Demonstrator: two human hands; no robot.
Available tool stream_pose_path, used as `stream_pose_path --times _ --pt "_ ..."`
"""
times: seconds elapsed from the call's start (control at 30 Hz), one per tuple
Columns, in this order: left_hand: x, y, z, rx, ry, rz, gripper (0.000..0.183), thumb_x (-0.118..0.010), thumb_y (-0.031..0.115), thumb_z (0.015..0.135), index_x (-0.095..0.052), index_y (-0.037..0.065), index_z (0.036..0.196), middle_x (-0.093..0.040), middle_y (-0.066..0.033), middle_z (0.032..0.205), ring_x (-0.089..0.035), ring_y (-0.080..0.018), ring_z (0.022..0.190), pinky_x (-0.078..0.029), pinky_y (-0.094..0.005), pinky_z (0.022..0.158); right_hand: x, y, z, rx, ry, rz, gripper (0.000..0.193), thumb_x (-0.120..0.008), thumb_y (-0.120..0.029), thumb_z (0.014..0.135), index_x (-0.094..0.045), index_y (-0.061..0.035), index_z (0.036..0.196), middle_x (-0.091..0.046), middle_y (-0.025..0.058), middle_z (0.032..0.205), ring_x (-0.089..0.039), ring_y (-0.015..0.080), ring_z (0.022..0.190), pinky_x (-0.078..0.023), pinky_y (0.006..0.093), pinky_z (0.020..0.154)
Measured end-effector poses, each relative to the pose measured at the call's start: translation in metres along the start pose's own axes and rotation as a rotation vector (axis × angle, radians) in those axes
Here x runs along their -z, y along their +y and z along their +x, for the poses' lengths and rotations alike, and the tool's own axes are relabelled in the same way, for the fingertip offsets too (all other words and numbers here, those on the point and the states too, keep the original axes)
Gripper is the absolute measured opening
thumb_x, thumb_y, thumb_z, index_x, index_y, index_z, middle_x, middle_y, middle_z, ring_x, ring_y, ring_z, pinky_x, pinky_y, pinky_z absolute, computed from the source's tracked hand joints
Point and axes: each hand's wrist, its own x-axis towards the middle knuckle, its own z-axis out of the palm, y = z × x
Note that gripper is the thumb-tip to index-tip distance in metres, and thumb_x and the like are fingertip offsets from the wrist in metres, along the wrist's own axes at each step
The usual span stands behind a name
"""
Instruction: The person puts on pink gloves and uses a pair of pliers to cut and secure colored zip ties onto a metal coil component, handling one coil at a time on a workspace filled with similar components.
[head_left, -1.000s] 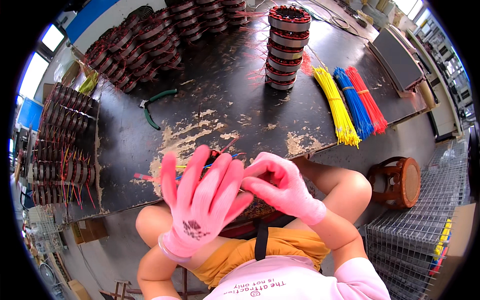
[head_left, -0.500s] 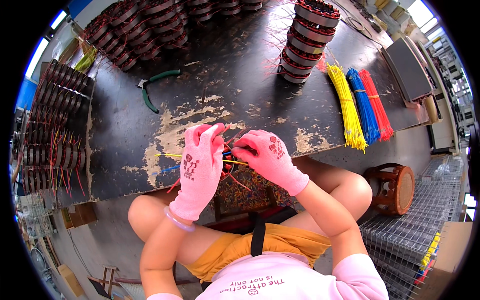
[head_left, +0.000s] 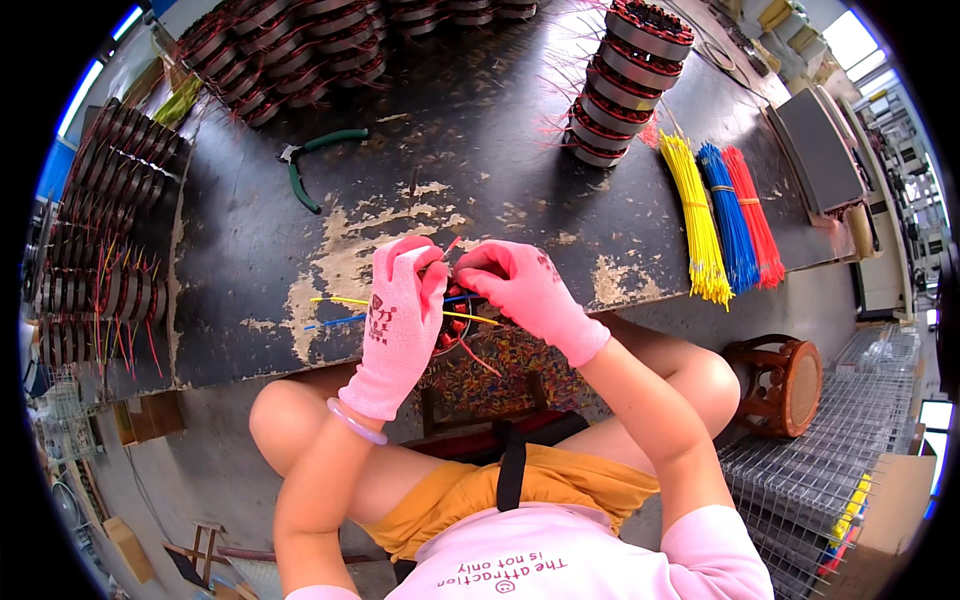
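Note:
Between my hands, at the table's near edge, is a motor stator (head_left: 458, 326), a ring with red windings, mostly hidden by my gloves. Loose leads run from it: a yellow wire (head_left: 342, 300), a blue wire (head_left: 336, 321) and a red wire (head_left: 482, 358). My left hand (head_left: 392, 330), in a pink glove, is closed at the stator's left side, its fingertips pinched by a short red wire end. My right hand (head_left: 530, 298), gloved the same, pinches at the wires on top of the stator. The exact wire between its fingertips is hidden.
Green-handled cutters (head_left: 296, 172) lie on the worn black table (head_left: 430, 150). A stator stack (head_left: 625, 85) stands behind bundles of yellow wires (head_left: 694, 220), blue wires (head_left: 728, 215) and red wires (head_left: 755, 215). More stators (head_left: 290, 50) fill the far left. A wooden stool (head_left: 775, 385) is at right.
My right hand has shifted slightly up and left, its fingertips now closer to those of my left hand. The yellow and blue wires still stick out to the left.

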Motion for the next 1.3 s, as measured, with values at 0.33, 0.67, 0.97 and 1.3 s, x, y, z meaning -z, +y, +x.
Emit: stream_pose_path --times 0.33,0.67,0.97,1.3 --pt "0.025 0.002 0.019 -0.175 -0.323 0.191 0.014 -0.066 0.004 0.088 -0.062 0.006 0.101 -0.06 -0.0099 0.109 -0.063 -0.0305 0.099 -0.054 -0.0392 0.081 0.006 -0.008 -0.029 0.575 0.315 -0.639 0.016 -0.077 -0.015 0.081 -0.07 -0.0137 0.095 -0.068 0.0014 0.105 -0.064 0.0259 0.095 -0.05 0.0401 0.078" --pt "0.014 0.02 0.015 -0.066 -0.335 0.161 0.022 -0.064 -0.003 0.086 -0.061 0.001 0.107 -0.059 -0.0158 0.11 -0.062 -0.0372 0.099 -0.051 -0.0427 0.084 0.018 -0.018 -0.022 0.19 0.074 -0.175 0.014 -0.066 -0.006 0.091 -0.069 -0.0028 0.104 -0.071 0.0126 0.096 -0.068 0.0274 0.088 -0.053 0.0335 0.077" --pt "0.009 0.019 0.012 -0.098 -0.262 0.037 0.021 -0.07 -0.001 0.082 -0.064 0.001 0.102 -0.061 -0.014 0.108 -0.063 -0.0343 0.097 -0.052 -0.0429 0.082 0.03 -0.033 -0.012 -0.024 -0.071 -0.077 0.015 -0.066 -0.012 0.094 -0.067 -0.0004 0.104 -0.07 0.0088 0.089 -0.064 0.0112 0.079 -0.051 0.0288 0.071" --pt "-0.002 0.005 0.006 -0.104 -0.243 0.105 0.013 -0.072 0.008 0.082 -0.068 0.006 0.094 -0.064 -0.008 0.101 -0.063 -0.0305 0.096 -0.052 -0.041 0.081 0.035 -0.025 -0.011 0.076 0.007 -0.298 0.03 -0.076 -0.021 0.086 -0.067 -0.0061 0.11 -0.07 0.0042 0.101 -0.066 0.0136 0.087 -0.053 0.0306 0.077"
